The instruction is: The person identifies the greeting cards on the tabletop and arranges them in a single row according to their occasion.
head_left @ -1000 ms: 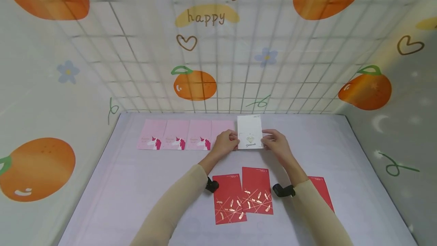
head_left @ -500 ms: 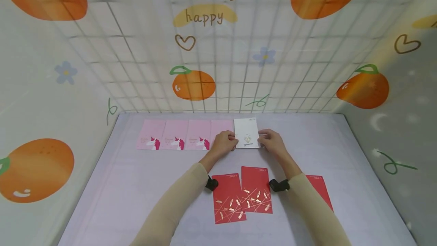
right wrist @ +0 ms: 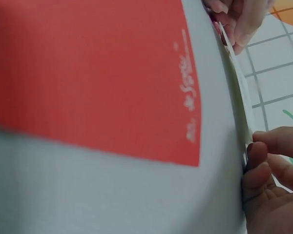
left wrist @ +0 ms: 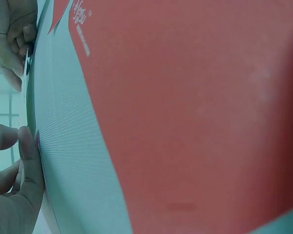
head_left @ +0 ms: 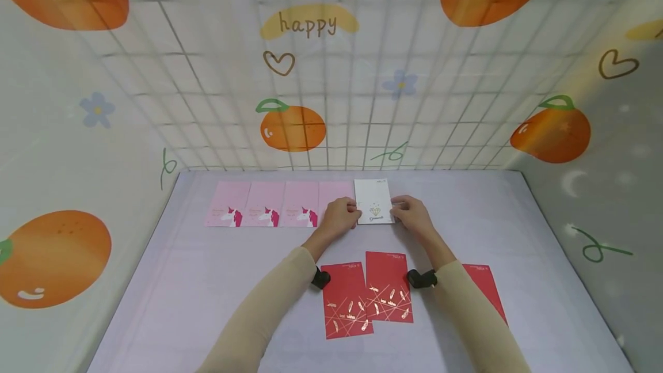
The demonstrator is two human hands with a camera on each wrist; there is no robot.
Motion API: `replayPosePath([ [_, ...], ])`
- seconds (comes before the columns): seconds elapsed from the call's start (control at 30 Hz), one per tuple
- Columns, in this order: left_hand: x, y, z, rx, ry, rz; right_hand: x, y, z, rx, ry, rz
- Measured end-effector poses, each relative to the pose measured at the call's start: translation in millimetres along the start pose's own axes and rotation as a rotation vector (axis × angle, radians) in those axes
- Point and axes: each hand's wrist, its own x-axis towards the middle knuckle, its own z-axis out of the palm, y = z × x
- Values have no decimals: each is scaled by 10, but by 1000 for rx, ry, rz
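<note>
White card (head_left: 373, 199) points lengthwise forward, left hand (head_left: 339, 214) and right hand (head_left: 414, 214) pinching its sides.

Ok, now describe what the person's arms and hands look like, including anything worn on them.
Plain beige long sleeves, the left sleeve and right sleeve, stop short of the hands. A small black device sits at each wrist, left and right; no cable shows. The left hand and right hand are ungloved.

Orange-printed walls (head_left: 352, 117) border a pale table (head_left: 207, 263) on three sides.
</note>
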Motion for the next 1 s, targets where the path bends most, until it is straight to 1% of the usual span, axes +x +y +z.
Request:
replayPosePath([
  [0.23, -6, 13, -5, 17, 1, 3, 20, -4, 3, -3, -1, -22],
  [0.47, -31, 18, -6, 22, 1, 1, 46, 27, 24, -75, 23, -25],
  [0.8, -53, 26, -5, 9, -6, 2, 43, 2, 15, -45, 6, -7],
  [1.0, -36, 17, 0, 3, 0, 0, 33, -17, 1, -59, 10, -11],
])
